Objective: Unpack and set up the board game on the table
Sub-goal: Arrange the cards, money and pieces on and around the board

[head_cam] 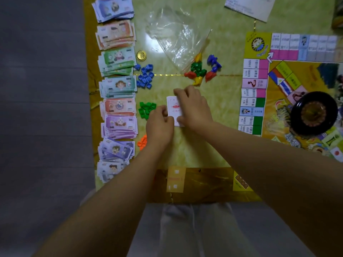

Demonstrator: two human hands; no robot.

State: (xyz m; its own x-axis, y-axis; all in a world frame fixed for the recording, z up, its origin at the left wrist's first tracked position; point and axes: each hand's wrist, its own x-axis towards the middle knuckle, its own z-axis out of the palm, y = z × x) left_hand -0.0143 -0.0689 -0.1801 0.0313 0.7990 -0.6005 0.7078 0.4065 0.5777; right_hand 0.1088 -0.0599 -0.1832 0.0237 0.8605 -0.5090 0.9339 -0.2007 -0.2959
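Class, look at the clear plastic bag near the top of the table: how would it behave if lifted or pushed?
The clear plastic bag is creased and see-through, so probably thin and floppy; lifted by a corner it would likely droop. It lies flat, so seems very light. On the glossy table a push would probably slide or crumple it.

Eight piles of play money (118, 106), one gold coin (141, 56), one plastic bag (176, 36), one game board (278, 101).

Both arms extended, left hand (160, 125) and right hand (194, 106) close together, both curled
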